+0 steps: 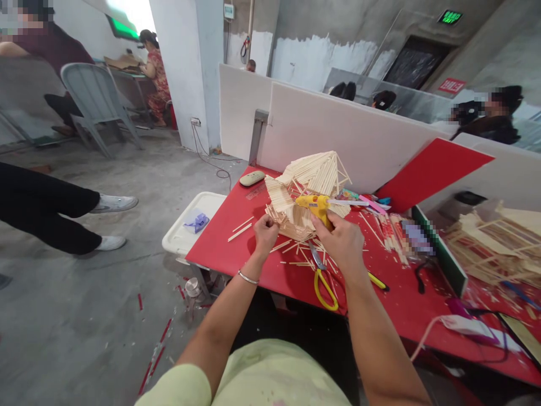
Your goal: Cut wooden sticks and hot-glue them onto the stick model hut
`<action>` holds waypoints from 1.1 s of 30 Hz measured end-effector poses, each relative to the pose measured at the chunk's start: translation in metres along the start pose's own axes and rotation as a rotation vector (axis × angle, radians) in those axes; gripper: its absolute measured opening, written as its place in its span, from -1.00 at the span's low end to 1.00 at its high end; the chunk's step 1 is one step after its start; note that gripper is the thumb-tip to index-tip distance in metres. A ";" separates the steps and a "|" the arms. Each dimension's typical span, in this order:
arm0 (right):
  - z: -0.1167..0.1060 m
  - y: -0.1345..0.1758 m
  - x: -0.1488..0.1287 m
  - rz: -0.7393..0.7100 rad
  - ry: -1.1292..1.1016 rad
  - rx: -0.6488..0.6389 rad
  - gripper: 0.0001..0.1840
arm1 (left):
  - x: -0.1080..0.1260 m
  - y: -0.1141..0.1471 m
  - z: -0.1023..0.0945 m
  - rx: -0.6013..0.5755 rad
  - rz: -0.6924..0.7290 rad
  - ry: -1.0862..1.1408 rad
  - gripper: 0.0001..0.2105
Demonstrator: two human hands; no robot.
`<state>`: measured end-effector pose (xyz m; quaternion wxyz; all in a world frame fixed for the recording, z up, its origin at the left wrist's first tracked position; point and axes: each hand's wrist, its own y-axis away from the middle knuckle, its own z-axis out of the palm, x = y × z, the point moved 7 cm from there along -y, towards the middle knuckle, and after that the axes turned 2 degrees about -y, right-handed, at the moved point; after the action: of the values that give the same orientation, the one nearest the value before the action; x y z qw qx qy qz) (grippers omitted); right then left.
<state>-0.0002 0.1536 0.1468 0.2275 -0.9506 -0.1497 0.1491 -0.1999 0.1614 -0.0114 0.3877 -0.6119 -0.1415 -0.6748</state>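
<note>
My right hand (344,239) is wrapped round the handle of a yellow hot glue gun (315,204), its nozzle pointing left and a glue stick jutting from its back. Beneath and behind the gun stands a model building of pale wooden sticks (310,175) with a sloping stick roof. At the model's near left edge, my left hand (266,230) is closed in a pinch; whatever lies between the fingers is too small to make out. Yellow-handled scissors (324,282) lie between my forearms, and loose sticks (240,232) are scattered around the model.
The red table (220,242) also bears a beige case (252,179), a yellow cutter knife (377,281) and bundled sticks (393,237). White partition boards (338,129) stand behind. A green divider (439,248) separates another stick model (499,242). A white stool (186,225) adjoins the left side.
</note>
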 end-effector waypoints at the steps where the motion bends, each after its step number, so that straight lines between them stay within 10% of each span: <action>1: 0.000 0.002 0.001 0.002 -0.022 0.006 -0.47 | 0.000 0.000 0.000 -0.001 0.000 -0.002 -0.71; 11: 0.004 0.042 -0.008 -0.100 -0.213 -0.017 -0.46 | -0.005 0.001 0.002 -0.005 -0.011 -0.021 -0.73; 21: -0.056 -0.034 -0.059 -0.356 0.332 -0.091 -0.55 | -0.008 0.001 0.003 -0.010 -0.021 -0.009 -0.72; 33: -0.033 -0.088 -0.126 -0.601 0.432 -0.182 -0.60 | -0.013 0.000 0.002 -0.031 -0.047 0.002 -0.75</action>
<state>-0.1222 0.1711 0.2442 0.2020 -0.8901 -0.3832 -0.1419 -0.1994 0.1671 -0.0237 0.3626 -0.6137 -0.1449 -0.6863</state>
